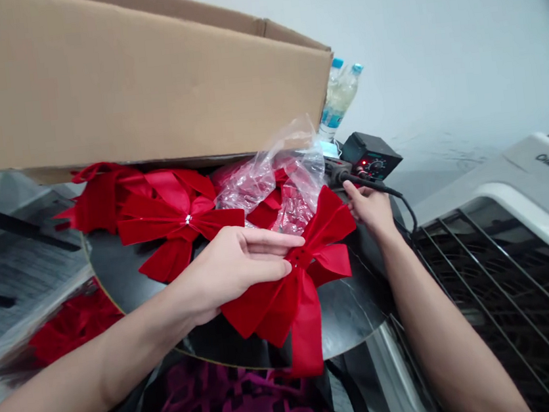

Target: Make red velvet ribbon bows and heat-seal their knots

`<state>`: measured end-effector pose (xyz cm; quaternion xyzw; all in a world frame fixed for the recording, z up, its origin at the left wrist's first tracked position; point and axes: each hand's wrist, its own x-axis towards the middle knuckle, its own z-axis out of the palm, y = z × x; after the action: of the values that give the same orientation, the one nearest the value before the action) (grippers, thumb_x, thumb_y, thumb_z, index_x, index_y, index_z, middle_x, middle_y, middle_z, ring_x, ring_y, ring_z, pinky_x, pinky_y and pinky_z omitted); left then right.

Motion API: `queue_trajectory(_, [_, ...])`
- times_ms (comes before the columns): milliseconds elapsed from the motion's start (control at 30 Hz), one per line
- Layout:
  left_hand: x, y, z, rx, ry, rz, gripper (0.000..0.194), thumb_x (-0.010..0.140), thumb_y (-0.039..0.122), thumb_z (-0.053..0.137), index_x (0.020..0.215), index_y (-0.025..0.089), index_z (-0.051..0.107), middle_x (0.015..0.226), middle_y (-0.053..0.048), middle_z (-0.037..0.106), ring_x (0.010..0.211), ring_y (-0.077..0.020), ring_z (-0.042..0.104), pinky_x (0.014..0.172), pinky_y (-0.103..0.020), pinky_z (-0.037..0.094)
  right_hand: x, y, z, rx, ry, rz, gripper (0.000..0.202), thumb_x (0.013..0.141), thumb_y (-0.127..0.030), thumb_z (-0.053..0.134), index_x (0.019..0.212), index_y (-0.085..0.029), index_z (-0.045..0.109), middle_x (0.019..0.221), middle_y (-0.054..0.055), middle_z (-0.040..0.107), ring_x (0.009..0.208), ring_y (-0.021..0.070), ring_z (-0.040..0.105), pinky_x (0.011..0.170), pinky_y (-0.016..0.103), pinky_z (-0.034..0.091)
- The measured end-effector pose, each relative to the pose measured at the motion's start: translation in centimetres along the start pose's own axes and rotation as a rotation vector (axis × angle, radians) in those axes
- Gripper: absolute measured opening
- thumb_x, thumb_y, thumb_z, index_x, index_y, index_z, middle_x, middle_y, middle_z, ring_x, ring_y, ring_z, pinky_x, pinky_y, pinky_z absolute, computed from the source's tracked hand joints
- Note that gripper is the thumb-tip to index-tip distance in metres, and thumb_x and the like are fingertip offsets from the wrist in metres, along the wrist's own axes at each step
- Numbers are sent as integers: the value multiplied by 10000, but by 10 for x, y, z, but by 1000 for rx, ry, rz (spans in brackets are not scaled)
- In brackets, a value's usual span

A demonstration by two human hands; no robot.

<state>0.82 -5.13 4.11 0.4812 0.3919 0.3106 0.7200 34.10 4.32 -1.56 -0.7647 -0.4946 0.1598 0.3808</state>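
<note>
My left hand [246, 262] pinches a red velvet bow [306, 268] near its centre, between thumb and fingers. Its long ribbon tails hang over the front edge of the round black table [351, 316]. At the right, my right hand [371, 208] has its fingers curled against the black handle of what looks like a soldering iron [363, 180], which rests at a holder; some fingertips are hidden. Another red bow [184, 219] with a silvery tie at its middle lies left of my left hand, against a pile of red bows [105, 195].
Behind stands a large cardboard box [141, 82]. Crumpled clear plastic bags [256, 181] lie before it. A black control box [372, 154] with a red light and plastic bottles [341, 96] stand at back right. Beside the table are a grilled heater-like appliance [505, 272] and more red bows [77, 321] lower left.
</note>
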Motion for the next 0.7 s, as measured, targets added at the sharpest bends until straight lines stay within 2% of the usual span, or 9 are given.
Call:
queue_trajectory(100, [-20,0,-4,-12,-5,59,285,764,136,866,1008,281,850,1033,11,836,1067,-145,759,867,-149,586,-25,-10,-9,27,-79,26,513,963,-583,644,654,-177,589,484,-61,502,361,70,414,357,204,325])
queue_trajectory(200, [-49,1,-25,-77,59,72,294,752,142,885,1015,259,825,963,2,831,927,-146,784,770,-156,603,-57,-12,-18,77,-142,24,555,887,-661,676,603,-192,590,450,-15,510,329,97,416,326,236,289])
queue_trajectory(300, [-93,0,-72,-161,270,77,430,710,179,922,1101,268,766,912,3,817,716,-159,775,618,-200,610,-88,-5,-25,114,-189,30,525,821,-663,754,609,-203,617,485,26,548,359,119,468,349,255,331])
queue_trajectory(400, [-143,-10,-143,-131,680,177,496,737,188,901,1196,252,724,772,37,785,578,-111,713,533,-163,574,-105,4,-27,167,-146,36,461,794,-624,804,619,-231,639,530,43,564,386,119,479,372,275,355])
queue_trajectory(467, [-169,-29,-194,-60,895,176,501,806,193,858,1274,256,687,841,57,804,606,-71,694,577,-142,572,-107,7,-25,207,-113,41,432,772,-606,828,618,-247,643,555,45,566,394,115,477,373,289,349])
queue_trajectory(500, [-179,-42,-218,14,954,155,495,842,219,837,1304,272,667,872,70,806,647,-59,698,639,-149,585,-106,8,-23,225,-105,46,428,757,-611,835,619,-254,645,562,44,563,391,114,473,366,296,336])
queue_trajectory(567, [-189,-75,-258,152,991,116,421,890,286,803,1285,271,657,886,72,798,725,-67,708,730,-191,600,-103,8,-19,245,-97,58,443,716,-651,839,621,-263,647,563,44,551,378,119,462,346,312,305])
queue_trajectory(633, [-187,-110,-283,242,985,84,347,901,335,792,1207,224,674,859,43,783,715,-107,707,692,-239,606,-100,8,-16,237,-72,57,489,667,-714,832,611,-269,638,550,45,537,362,130,452,331,330,286])
queue_trajectory(700, [-178,-144,-294,383,971,90,291,952,361,727,1155,158,681,938,-24,760,758,-154,715,687,-304,619,-99,7,-13,180,6,7,544,639,-782,802,592,-270,625,537,55,535,353,146,449,325,352,293])
